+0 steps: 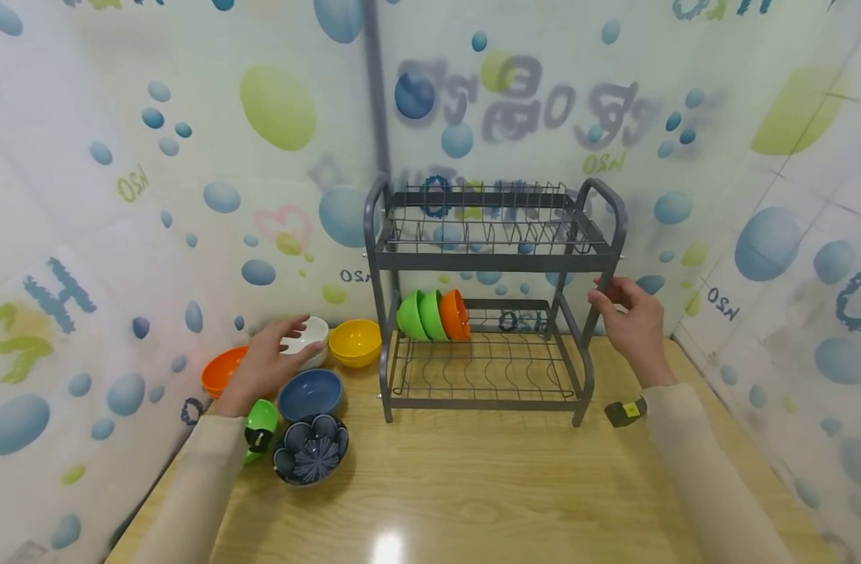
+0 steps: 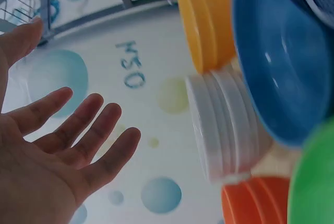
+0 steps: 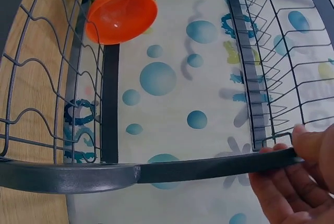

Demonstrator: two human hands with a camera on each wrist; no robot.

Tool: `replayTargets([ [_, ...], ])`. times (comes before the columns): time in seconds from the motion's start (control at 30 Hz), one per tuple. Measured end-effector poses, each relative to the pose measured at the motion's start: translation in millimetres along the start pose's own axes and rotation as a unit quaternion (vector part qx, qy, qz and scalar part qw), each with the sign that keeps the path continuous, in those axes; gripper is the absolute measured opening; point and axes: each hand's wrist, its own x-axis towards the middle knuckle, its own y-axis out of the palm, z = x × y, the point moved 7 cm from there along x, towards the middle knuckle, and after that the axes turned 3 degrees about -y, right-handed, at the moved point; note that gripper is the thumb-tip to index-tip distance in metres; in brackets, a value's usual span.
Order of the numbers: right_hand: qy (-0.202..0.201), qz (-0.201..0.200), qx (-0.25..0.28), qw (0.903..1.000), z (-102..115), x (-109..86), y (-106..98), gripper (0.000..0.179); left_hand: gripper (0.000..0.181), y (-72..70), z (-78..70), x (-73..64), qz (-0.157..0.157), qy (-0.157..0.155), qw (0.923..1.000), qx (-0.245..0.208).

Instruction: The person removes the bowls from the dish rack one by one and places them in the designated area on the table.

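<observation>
My right hand (image 1: 634, 321) grips the right front post of a dark grey two-tier dish rack (image 1: 486, 262); in the right wrist view, thumb and fingers lie on either side of the bar. With fingers spread, my left hand (image 1: 266, 362) hovers by the white bowls (image 1: 316, 332) and holds nothing. The left wrist view shows the white bowls (image 2: 224, 125) stacked, apart from the fingers. On the rack's lower shelf, at its left end, two green bowls (image 1: 409, 315) and an orange bowl (image 1: 454, 316) stand tilted on their sides.
Left of the rack stand yellow bowls (image 1: 356, 345), a blue bowl (image 1: 310, 395), orange bowls (image 1: 221, 371), a green bowl (image 1: 264, 413) partly behind the left wrist, and dark patterned bowls (image 1: 337, 458). The wooden table (image 1: 472, 486) meets patterned walls at the back and sides.
</observation>
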Motion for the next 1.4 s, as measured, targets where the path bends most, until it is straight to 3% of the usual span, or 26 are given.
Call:
replayTargets([
  [0.27,-0.004,0.006,-0.02,0.9998,13,-13.4,6,0.043,0.074,17.2,-29.9,6.0,-0.008,0.039,0.9979,-0.051],
  [0.5,-0.023,-0.028,-0.03,0.9989,31,-35.6,6,0.066,0.072,28.3,-53.1,14.9,-0.025,0.059,0.9918,-0.111],
  [0.67,-0.068,-0.057,-0.044,0.9951,44,-54.0,12,0.079,0.069,34.6,-68.5,21.3,-0.021,0.066,0.9857,-0.154],
  [0.83,-0.093,-0.05,-0.058,0.9927,51,-67.3,25,0.084,0.063,36.7,-83.2,29.3,-0.021,0.075,0.9776,-0.196],
  [0.93,-0.119,-0.029,-0.068,0.9901,53,-69.2,37,0.086,0.061,38.2,-90.6,34.1,-0.016,0.072,0.9735,-0.216],
  [1.03,-0.137,0.02,-0.071,0.9879,53,-66.4,52,0.088,0.061,39.6,-96.8,37.4,-0.015,0.068,0.9709,-0.229],
  [1.2,-0.118,0.117,-0.07,0.9836,48,-57.8,81,0.09,0.061,40.7,-101.2,42.1,-0.021,0.06,0.9689,-0.239],
  [1.4,-0.104,0.184,-0.061,0.9755,49,-48.1,104,0.09,0.06,38.1,-103.5,49.2,-0.043,0.044,0.9646,-0.256],
])
